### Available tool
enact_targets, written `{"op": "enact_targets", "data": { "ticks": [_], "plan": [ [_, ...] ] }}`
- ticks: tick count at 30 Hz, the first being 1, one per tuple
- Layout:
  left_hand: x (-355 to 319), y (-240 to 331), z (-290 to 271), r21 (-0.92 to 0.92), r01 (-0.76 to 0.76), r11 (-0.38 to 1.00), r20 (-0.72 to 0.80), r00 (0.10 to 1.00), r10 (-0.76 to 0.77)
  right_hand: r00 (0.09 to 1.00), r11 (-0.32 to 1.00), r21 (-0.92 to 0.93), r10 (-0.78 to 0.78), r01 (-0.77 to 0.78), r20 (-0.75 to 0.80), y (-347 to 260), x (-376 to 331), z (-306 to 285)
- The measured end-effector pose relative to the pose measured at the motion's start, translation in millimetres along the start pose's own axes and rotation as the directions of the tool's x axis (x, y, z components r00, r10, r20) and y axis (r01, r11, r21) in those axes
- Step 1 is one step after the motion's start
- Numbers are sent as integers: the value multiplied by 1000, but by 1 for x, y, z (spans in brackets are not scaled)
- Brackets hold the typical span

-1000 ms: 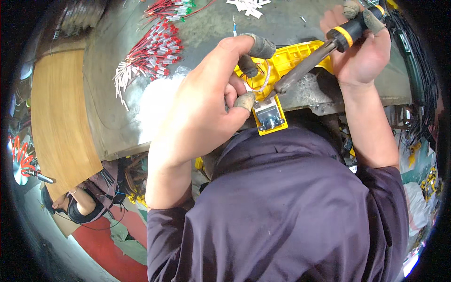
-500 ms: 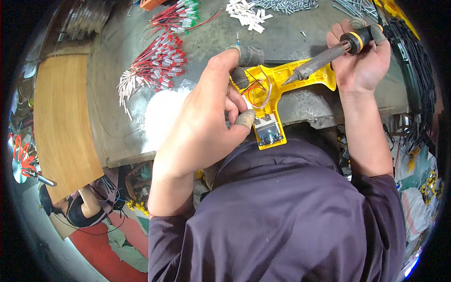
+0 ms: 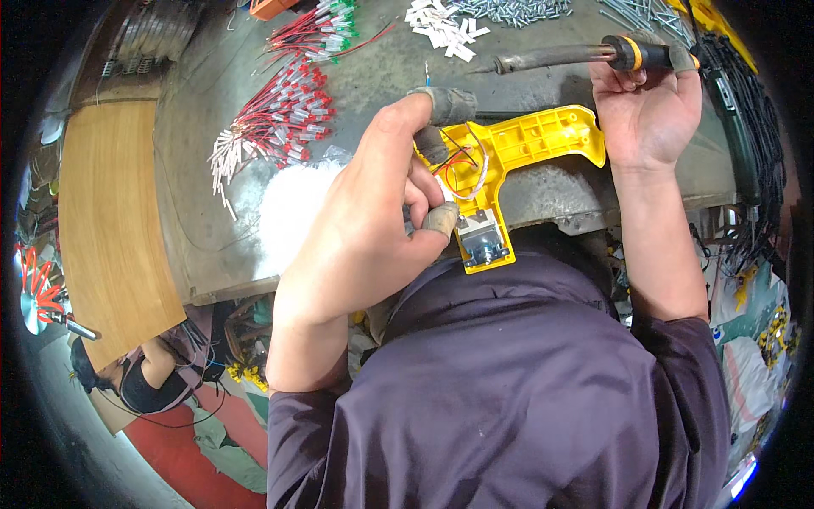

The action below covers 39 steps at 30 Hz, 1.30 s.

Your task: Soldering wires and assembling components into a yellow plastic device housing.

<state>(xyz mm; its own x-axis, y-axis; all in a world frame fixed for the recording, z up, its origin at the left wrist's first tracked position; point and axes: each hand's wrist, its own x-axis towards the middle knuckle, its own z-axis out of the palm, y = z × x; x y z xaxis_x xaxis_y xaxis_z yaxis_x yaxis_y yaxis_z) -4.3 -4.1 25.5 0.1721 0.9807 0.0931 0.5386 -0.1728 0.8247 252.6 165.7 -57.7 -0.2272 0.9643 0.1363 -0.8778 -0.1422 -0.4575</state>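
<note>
My right hand (image 3: 649, 114) is closed around the black handle of a soldering iron (image 3: 555, 58). Its long dark barrel points left above the bench, apart from the work. A yellow pistol-shaped plastic housing half (image 3: 543, 140) lies with its ribbed inside up near the bench's front edge. My left hand (image 3: 373, 195), with worn covers on some fingertips, grips the housing's left side and hides part of it. Thin red, black and whitish wires (image 3: 462, 165) curl inside the housing. A metal-and-dark component (image 3: 482, 237) sits in its lower arm. A blue wire end (image 3: 428, 75) stands up beyond my left fingertips.
Red-capped wired parts (image 3: 288, 114) and green-capped ones (image 3: 335, 25) lie in heaps at the left. White pieces (image 3: 445, 25) and screws (image 3: 517, 8) are piled at the far side. Black cables (image 3: 755, 127) hang at the right. Another person (image 3: 153, 373) is at lower left, beyond a wooden board (image 3: 114, 220).
The soldering iron has swung up and away from the housing, its tip now farther off and pointing left. My left hand and the housing have hardly moved.
</note>
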Motion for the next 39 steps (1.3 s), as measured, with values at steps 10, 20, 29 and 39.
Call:
{"op": "enact_targets", "data": {
  "ticks": [10, 20, 29, 39],
  "plan": [
    [-2, -3, 0, 34, -8, 999, -14, 1000, 8, 938, 974, -197, -167, 110, -304, 26, -5, 58],
    [-3, -5, -1, 76, -51, 996, 7, 999, 51, 999, 996, -88, 27, -25, 20, 18, -6, 41],
    [-2, -4, 0, 74, -43, 996, -17, 999, 45, 999, 994, -105, 31, -28, 32, 18, -6, 39],
    [-3, -6, -1, 42, -32, 999, 4, 999, 32, 999, 991, -129, 23, -19, 27, 18, -6, 41]
  ]
}}
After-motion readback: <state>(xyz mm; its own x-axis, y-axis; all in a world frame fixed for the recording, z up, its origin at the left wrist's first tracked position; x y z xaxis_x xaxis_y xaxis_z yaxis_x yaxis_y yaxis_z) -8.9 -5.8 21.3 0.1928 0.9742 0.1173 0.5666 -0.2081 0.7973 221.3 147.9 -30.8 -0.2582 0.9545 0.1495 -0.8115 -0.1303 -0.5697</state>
